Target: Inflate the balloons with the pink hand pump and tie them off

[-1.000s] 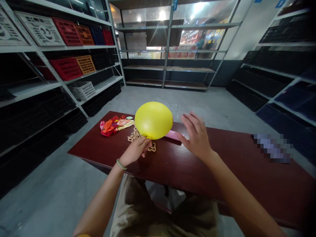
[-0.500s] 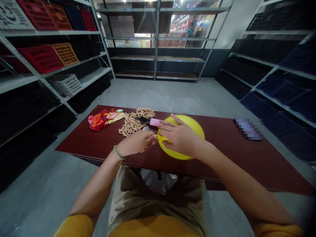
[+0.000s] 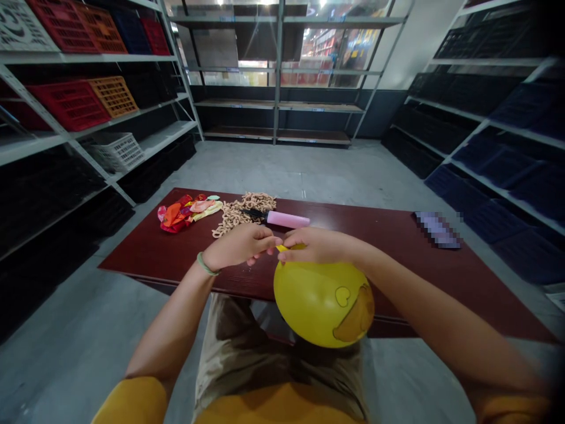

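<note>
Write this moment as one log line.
left hand: pinches neck of yellow balloon | right hand: touches balloon near neck | pink cylinder: on table

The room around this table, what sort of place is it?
Probably a storeroom or small warehouse: metal shelving stands at the far end, plastic crates sit at left, and the grey floor looks like bare concrete.

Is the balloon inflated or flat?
Inflated: the balloon bulges round and smooth beneath the right hand, its neck at the left hand.
</note>
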Tool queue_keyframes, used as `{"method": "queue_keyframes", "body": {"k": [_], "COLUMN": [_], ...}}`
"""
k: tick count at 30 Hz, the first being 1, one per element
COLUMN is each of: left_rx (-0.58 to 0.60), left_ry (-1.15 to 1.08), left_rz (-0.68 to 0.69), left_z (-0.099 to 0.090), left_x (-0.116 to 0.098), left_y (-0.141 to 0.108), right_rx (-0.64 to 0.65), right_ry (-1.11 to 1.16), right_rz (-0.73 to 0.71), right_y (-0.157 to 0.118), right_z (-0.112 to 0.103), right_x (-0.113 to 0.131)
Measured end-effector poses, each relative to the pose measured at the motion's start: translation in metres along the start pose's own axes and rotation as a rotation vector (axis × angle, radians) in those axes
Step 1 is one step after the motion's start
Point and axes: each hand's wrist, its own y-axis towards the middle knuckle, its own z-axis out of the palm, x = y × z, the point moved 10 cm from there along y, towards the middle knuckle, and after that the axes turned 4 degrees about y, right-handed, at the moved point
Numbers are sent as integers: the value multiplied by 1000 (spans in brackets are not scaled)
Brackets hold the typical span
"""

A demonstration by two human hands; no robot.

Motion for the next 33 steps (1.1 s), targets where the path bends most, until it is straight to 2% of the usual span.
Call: {"method": "queue_keyframes", "body": {"k": [3, 6, 8, 10, 12, 14, 17, 21, 26, 29, 31, 33], "left_rx": [40, 54, -70, -261, -361, -327, -261, -217, -229, -167, -146, -174], "left_ry": [-46, -135, -229, -318, -343, -272, -165, -237, -494, -652, -729, -765], "left_rz": [-14, -32, -17, 12, 21, 39, 119, 164, 92, 102, 106, 99], "left_z": [0, 1, -10, -24, -27, -16, 2, 15, 19, 20, 16, 7], "left_x": [1, 12, 25, 42, 58, 64, 55, 40, 40, 34, 31, 31], "left_y": [1, 3, 4, 1, -3, -4, -6, -5, -2, -3, -7, -14], "right_rx": [-28, -94, -143, -189, -224, -234, -231, -219, -182, -175, -157, -142], "right_ry": [167, 291, 414, 546, 659, 736, 777, 775, 783, 784, 785, 802], "right_rz": [68, 77, 99, 130, 154, 164, 149, 125, 133, 115, 92, 55], "right_y": [0, -3, -6, -9, -11, -10, -5, 2, 4, 6, 10, 16], "right_z": [2, 6, 10, 14, 18, 24, 31, 35, 37, 36, 35, 35], "right_x": [-6, -15, -24, -32, -38, -42, -44, -42, -40, -38, -34, -24]}}
